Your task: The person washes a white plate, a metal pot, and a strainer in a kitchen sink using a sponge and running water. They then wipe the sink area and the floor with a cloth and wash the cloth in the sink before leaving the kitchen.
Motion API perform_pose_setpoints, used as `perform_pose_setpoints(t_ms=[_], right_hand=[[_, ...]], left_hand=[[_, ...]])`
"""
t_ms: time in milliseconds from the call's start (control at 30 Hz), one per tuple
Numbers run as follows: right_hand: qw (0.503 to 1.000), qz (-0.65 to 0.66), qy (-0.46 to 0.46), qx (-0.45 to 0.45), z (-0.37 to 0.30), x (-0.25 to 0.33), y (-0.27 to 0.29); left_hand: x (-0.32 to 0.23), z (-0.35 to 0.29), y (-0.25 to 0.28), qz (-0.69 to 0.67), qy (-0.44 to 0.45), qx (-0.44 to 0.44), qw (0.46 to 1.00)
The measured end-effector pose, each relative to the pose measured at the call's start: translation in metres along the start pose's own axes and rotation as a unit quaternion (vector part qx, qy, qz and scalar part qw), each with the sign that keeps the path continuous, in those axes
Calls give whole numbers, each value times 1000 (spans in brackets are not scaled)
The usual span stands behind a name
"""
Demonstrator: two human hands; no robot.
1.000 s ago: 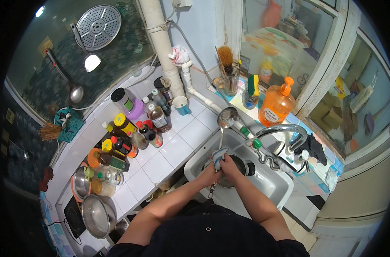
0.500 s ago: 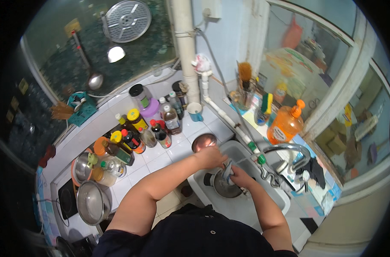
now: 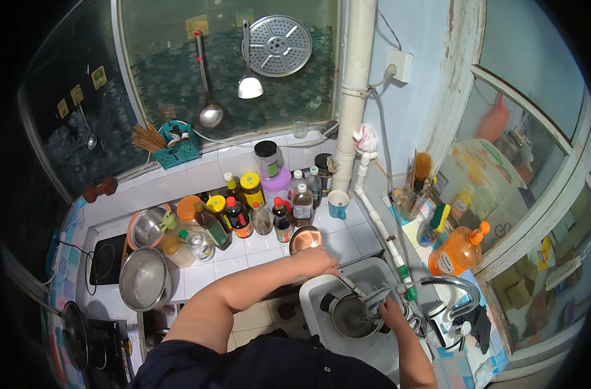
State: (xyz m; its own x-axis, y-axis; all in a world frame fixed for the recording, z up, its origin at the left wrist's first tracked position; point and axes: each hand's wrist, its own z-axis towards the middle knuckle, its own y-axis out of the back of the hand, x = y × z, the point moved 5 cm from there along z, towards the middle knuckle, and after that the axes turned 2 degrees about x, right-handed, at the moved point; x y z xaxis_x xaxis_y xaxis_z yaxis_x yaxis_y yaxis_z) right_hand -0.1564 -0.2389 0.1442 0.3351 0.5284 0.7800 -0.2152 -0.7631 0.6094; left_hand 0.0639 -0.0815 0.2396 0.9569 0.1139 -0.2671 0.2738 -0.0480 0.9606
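My left hand (image 3: 316,260) is closed around a ladle close to its shiny, reddish-looking bowl (image 3: 305,240). The metal ladle handle (image 3: 348,282) slants down to the right over the sink (image 3: 313,299). At the handle's far end my right hand (image 3: 391,314) is closed on a pale blue-and-white cloth (image 3: 376,299) pressed against it; the fingers are partly hidden. Below, in the sink, stands a metal pot (image 3: 355,319) with black side handles. The curved tap (image 3: 460,288) reaches over the sink from the right, and water seems to fall near the cloth.
Sauce bottles (image 3: 239,220) and jars line the white-tiled counter, with a blue-and-white cup (image 3: 338,204) beside them. A large steel bowl (image 3: 143,279) stands at the left. An orange pump bottle (image 3: 457,249) and a sponge (image 3: 440,218) are behind the tap.
My view has shifted and tilted. The right hand and cloth have moved along the ladle handle, away from my left hand, baring more of it. The ladle bowl now appears nearer the bottles.
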Motion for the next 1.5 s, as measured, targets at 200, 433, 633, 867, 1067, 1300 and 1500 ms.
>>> perform_pose_setpoints(t_ms=[200, 433, 633, 867, 1067, 1300, 1500], right_hand=[[989, 37, -29, -141, 1, -17, 3], [944, 198, -82, -250, 23, -55, 8], [853, 386, -124, -330, 31, -104, -22], [912, 347, -42, -216, 49, -232, -104], [777, 545, -163, -268, 43, -163, -101], [799, 315, -360, -365, 5, -26, -70], [744, 415, -315, -418, 13, 5, -80]], left_hand=[[8, -22, -15, -5, 11, -81, 997], [-6, -51, -17, 8, 105, -86, 991], [30, -92, 26, -38, 266, -152, 951], [165, -89, 141, -338, 177, -491, 784], [271, -45, 270, -385, 162, -588, 693], [364, 23, 371, -385, 136, -604, 684], [412, 48, 398, -383, 151, -611, 677]])
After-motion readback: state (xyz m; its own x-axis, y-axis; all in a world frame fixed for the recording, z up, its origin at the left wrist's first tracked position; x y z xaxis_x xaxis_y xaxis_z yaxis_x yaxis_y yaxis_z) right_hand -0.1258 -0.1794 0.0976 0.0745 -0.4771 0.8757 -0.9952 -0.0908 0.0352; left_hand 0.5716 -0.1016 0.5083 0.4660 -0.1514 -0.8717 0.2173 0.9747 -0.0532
